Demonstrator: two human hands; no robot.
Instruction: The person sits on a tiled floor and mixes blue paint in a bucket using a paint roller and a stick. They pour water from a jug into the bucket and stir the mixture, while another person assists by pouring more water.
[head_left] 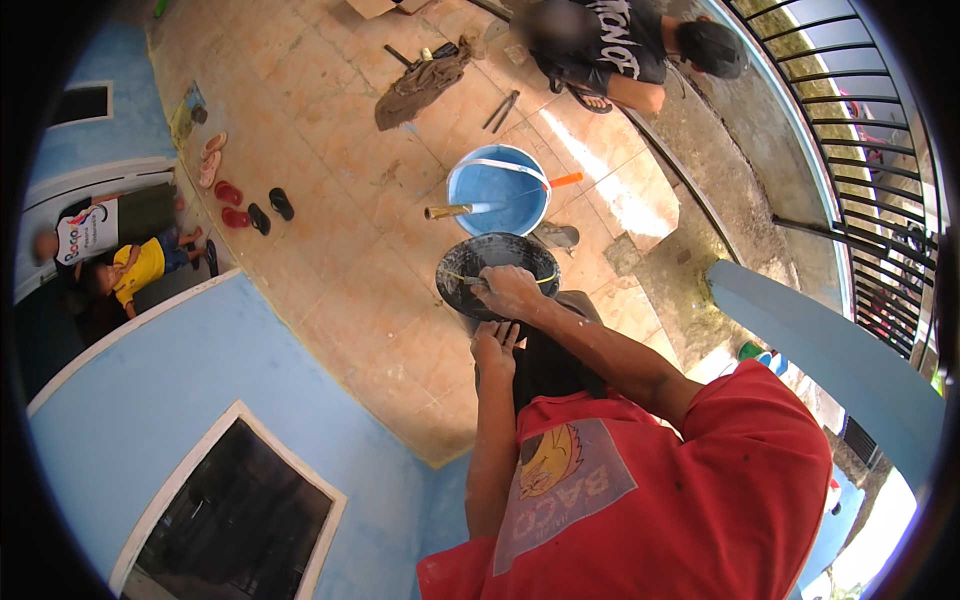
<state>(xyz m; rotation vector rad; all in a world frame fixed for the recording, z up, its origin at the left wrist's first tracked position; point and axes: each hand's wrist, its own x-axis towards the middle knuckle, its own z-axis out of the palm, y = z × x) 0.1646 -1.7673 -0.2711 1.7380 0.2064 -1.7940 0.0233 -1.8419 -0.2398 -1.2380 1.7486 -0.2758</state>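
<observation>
A black bucket (pixel 480 248), dark inside, stands just in front of my body. My right hand (pixel 508 292) is closed over its opening, with a thin, light-coloured piece beside the fingers; what it grips cannot be made out. On the bucket's near rim rest the curled fingers of my left hand (pixel 493 343). A thin yellow strip (pixel 546 280) shows at the bucket's right side. Just beyond stands a blue bucket (pixel 478 172) with a white rim. A wooden-looking stick (pixel 447 211) and an orange handle (pixel 566 180) stick out over its edge.
Pliers-like tool (pixel 501 111) and a brown cloth (pixel 420 92) lie on the tiles. Sandals (pixel 259 219) line the left side. One person (pixel 610 50) sits at the far right; two others (pixel 140 268) are in the left doorway. Blue wall (pixel 200 350) and railing (pixel 860 140) flank me.
</observation>
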